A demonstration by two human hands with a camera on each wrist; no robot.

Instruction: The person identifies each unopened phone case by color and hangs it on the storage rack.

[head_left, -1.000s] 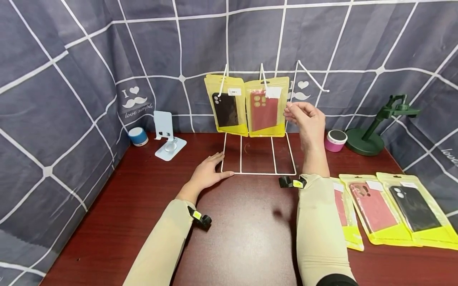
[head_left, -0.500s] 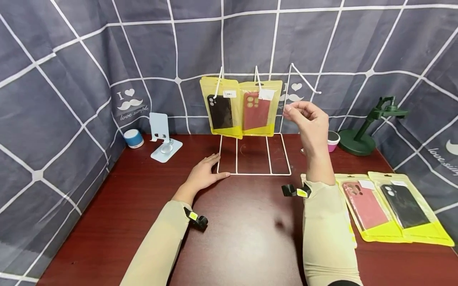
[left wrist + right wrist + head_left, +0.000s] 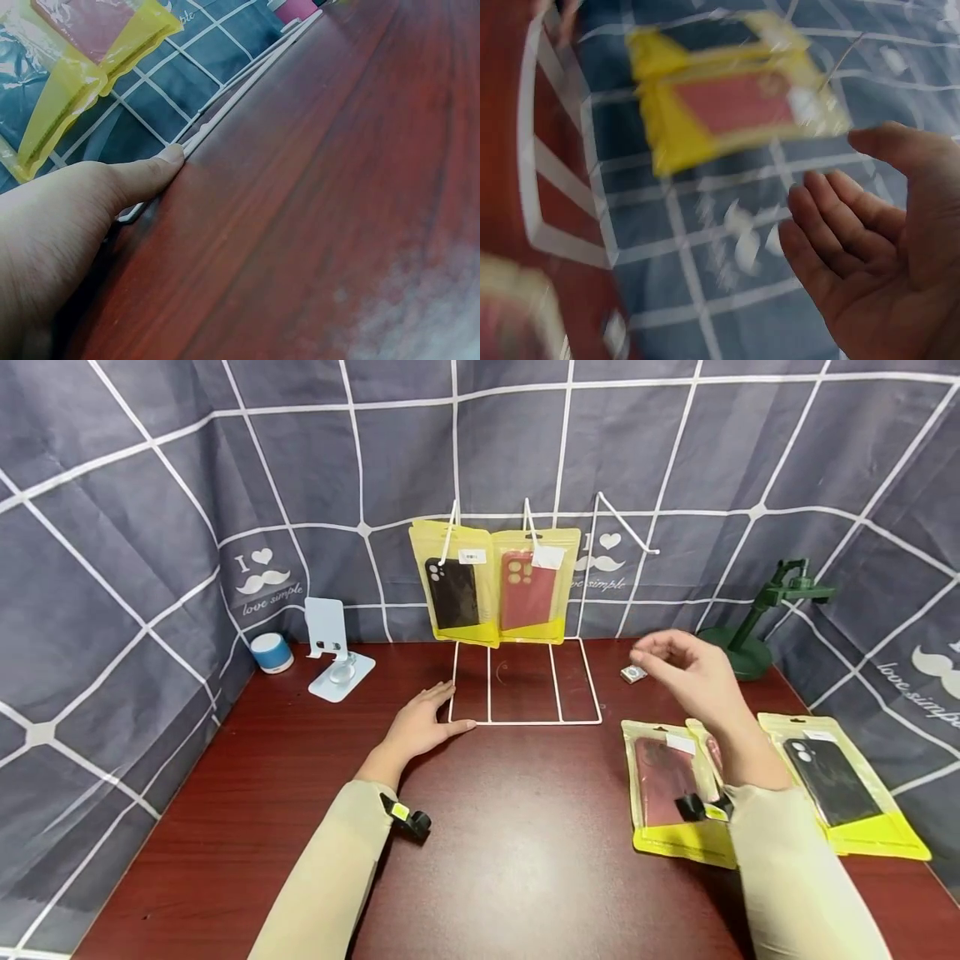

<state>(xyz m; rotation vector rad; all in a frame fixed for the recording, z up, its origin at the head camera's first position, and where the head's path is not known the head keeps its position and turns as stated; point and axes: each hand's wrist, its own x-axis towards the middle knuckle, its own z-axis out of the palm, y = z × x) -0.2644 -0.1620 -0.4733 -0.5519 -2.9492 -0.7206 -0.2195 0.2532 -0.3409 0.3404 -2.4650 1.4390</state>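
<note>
1. Right hand empty, fingers loosely curled, in the air above the table, near the three packets lying flat at the right: dark red packet closest, black packet farthest out, a third between them mostly hidden by the forearm.
2. Left hand flat and relaxed, thumb tip touching the front left corner of the white wire rack; it grips nothing.
3. Two packets hang on the rack's left and middle hooks; the right hook is bare.
4. Risk, as judged: the rack looks light; with only a thumb steadying it, pushing a packet on could tip or slide it.
5. Risk: the glossy packets overlap; a pinch might lift two together.
6. Risk: the sleeve lies over the packets and could drag them.
</note>
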